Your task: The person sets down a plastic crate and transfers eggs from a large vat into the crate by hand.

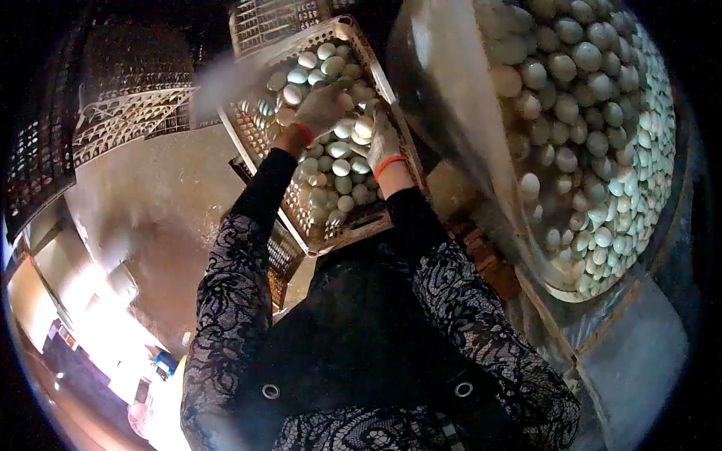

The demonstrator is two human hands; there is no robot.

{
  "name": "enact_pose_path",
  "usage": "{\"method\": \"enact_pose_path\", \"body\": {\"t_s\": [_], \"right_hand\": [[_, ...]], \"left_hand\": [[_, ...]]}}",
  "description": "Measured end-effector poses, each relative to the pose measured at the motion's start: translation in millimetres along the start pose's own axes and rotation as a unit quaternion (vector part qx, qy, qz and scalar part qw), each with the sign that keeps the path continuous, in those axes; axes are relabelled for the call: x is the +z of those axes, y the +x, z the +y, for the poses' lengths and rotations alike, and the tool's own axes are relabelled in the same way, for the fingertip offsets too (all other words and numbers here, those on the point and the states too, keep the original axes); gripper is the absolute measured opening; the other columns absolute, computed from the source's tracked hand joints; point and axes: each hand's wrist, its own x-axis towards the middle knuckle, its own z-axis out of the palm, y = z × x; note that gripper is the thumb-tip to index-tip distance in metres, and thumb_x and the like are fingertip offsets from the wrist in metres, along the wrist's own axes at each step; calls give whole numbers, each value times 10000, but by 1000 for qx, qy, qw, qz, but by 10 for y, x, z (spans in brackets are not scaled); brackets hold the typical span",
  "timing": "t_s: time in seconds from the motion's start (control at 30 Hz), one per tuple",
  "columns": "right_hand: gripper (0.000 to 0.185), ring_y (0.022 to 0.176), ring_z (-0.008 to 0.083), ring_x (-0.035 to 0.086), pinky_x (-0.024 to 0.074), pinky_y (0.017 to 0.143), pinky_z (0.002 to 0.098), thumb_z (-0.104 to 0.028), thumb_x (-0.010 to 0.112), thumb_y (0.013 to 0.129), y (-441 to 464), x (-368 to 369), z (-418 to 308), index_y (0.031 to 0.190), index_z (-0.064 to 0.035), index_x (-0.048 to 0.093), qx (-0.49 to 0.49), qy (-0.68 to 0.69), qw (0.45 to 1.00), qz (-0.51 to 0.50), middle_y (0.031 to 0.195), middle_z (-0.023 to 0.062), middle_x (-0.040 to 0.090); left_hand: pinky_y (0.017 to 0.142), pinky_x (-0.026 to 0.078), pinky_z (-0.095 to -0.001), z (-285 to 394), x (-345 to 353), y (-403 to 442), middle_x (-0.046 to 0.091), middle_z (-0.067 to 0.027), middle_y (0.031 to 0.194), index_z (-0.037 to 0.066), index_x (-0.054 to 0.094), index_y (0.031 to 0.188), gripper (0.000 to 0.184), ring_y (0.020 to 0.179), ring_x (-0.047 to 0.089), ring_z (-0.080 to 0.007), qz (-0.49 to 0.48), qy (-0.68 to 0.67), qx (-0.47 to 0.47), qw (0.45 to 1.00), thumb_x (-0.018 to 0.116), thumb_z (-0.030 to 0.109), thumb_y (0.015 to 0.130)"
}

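Observation:
A plastic crate (389, 88) with perforated walls holds many pale white and greenish eggs (341, 167). Both of my hands are inside it, in light gloves with orange-red cuffs. My left hand (322, 110) lies over the eggs near the crate's middle, back upward; its fingertips are hard to make out among the shells. On the right side of the crate, my right hand (384, 140) curls its thumb and fingers around a pale egg (362, 129). More eggs touch each other all around both hands.
A big rounded container (519, 225) full of eggs (602, 143) stands close on my right. Stacked crates (135, 113) are at the upper left, and another crate (274, 16) sits beyond mine. Bricks (489, 263) show below, between crate and container.

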Motion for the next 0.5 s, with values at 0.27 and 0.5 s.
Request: {"method": "enact_pose_path", "body": {"t_s": [0.27, 0.5], "right_hand": [[467, 1043, 209, 568, 511, 853, 343, -366, 481, 962, -105, -303, 300, 1287, -30, 479, -103, -160, 981, 21, 1184, 84, 559], [250, 972, 121, 576, 462, 875, 267, -147, 530, 957, -2190, -799, -359, 1166, -20, 585, -321, -205, 909, -169, 1061, 71, 640]], "left_hand": [[952, 404, -440, 894, -29, -95, 476, -181, 1338, 89, 489, 1311, 476, 1128, 498, -376, 133, 90, -65, 985, 575, 280, 884], [896, 499, -440, 1129, -110, -379, 469, -181, 1369, 168, 546, 1284, 478, 1124, 566, -342, 172, 201, -141, 954, 656, 260, 828]]}}
